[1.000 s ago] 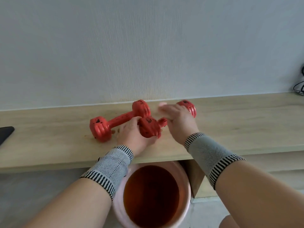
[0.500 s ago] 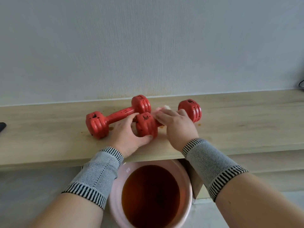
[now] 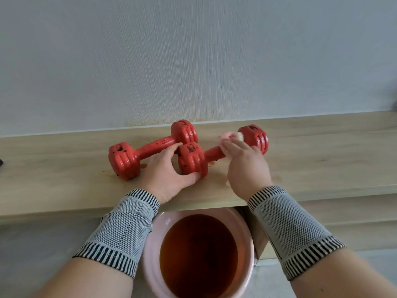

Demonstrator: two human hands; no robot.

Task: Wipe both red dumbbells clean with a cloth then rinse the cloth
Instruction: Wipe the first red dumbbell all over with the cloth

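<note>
Two red dumbbells lie on a light wooden shelf (image 3: 322,160) against the wall. The left dumbbell (image 3: 150,149) lies at a slant, untouched. My left hand (image 3: 167,171) grips the near weight of the right dumbbell (image 3: 193,160), thumb under it and fingers over its far side. My right hand (image 3: 245,162) holds a small pale pink cloth (image 3: 231,135) against that dumbbell's handle, close to the far weight (image 3: 255,136). Most of the cloth is hidden under my fingers.
A pink basin (image 3: 154,265) of brown water stands on the floor just below the shelf's front edge, between my forearms. Small brown drips mark the shelf near the dumbbells. A dark object (image 3: 1,162) shows at the far left edge.
My right hand has slid the cloth along the handle towards the far weight, baring the handle near the weight I grip. My left hand keeps its hold.
</note>
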